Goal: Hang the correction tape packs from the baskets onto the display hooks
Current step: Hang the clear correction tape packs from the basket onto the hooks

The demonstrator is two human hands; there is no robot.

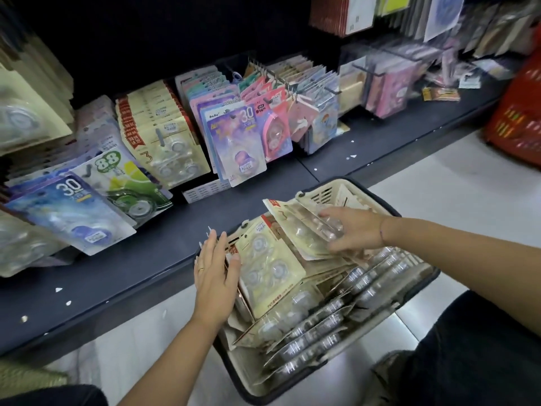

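Observation:
A cream basket (319, 197) with a dark rim sits on the floor against the dark shelf edge, full of cream-carded correction tape packs (316, 326) with clear blisters. My left hand (215, 276) holds a stack of upright packs (270, 266) at the basket's left side, thumb on the front card. My right hand (348, 230) grips a tilted pack (295, 230) lifted above the others at the basket's far end. On the shelf, a row of matching cream packs (164, 136) hangs on a display hook.
Other tape packs hang on hooks: blue "30" (73, 215), green "88" (126, 183), purple "30" (234, 142), pink (272, 130). A red basket (518, 118) stands at the right. White floor tiles (439, 200) lie beside the basket. My dark-clad knee (474, 347) is at lower right.

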